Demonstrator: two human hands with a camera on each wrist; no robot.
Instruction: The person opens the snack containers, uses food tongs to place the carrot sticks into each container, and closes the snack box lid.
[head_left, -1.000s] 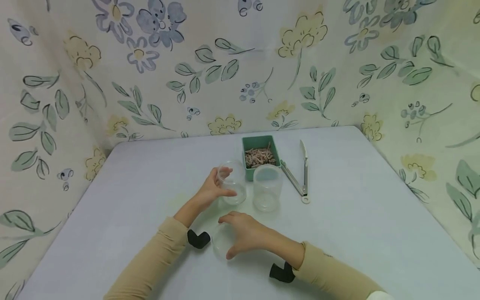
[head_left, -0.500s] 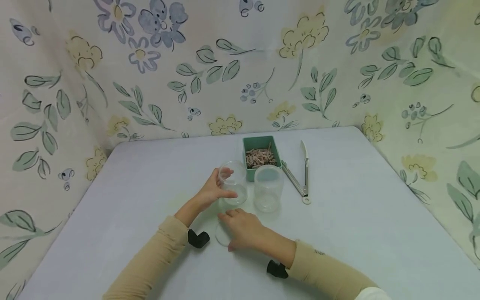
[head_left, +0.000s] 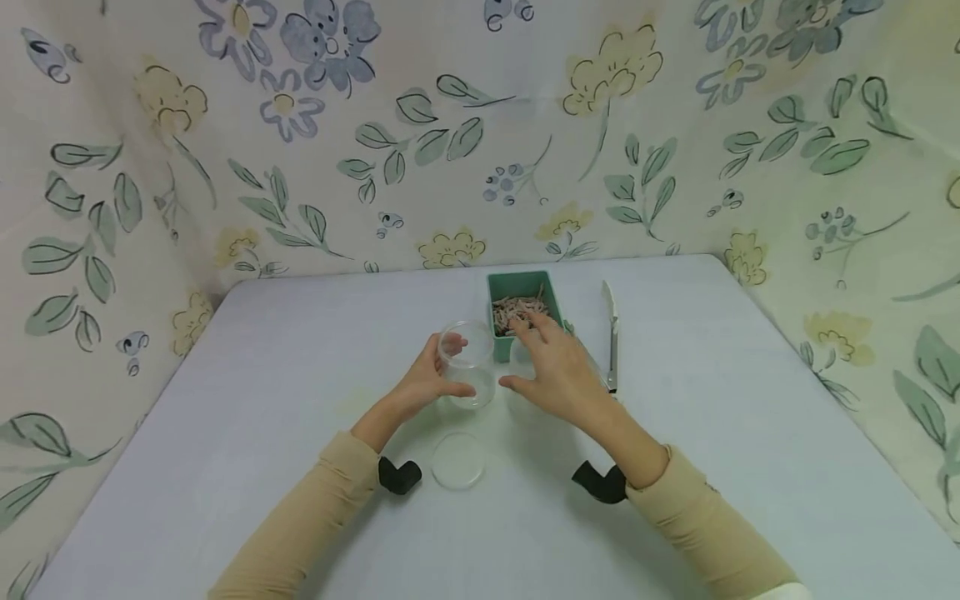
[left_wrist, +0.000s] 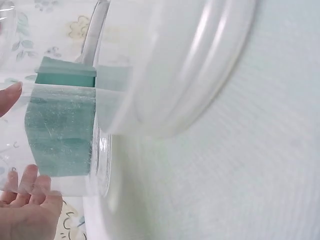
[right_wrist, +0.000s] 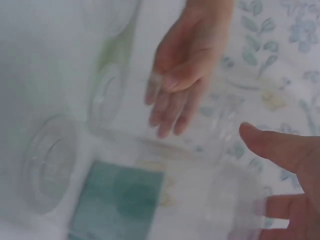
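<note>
Just left of centre in the head view, the left hand (head_left: 420, 387) holds the clear left container (head_left: 468, 375), its fingers curved round the wall and the thumb reaching across the front. The wall looks thin and smooth, so a light hold could slip, while a hard squeeze might dent it or tip it over.

Below that container, the round clear lid (head_left: 459, 461) lies flat on the tabletop (head_left: 360, 533). Nearly invisible against the pale surface, it could be knocked aside by a sleeve or wrist.

Right of centre, the clear right container (head_left: 522, 360) is largely hidden by the right hand (head_left: 558, 371), whose fingers are spread wide about it; whether they press the wall I cannot tell. A one-sided touch could topple it against its neighbour. Just behind, the green tray (head_left: 517, 284) holds brown pieces (head_left: 512, 310); fingertips reaching too far could nudge it and scatter some.

Farther right, the tongs (head_left: 614, 358) lie near the right hand's knuckles, where a sideways sweep might catch them.
</note>
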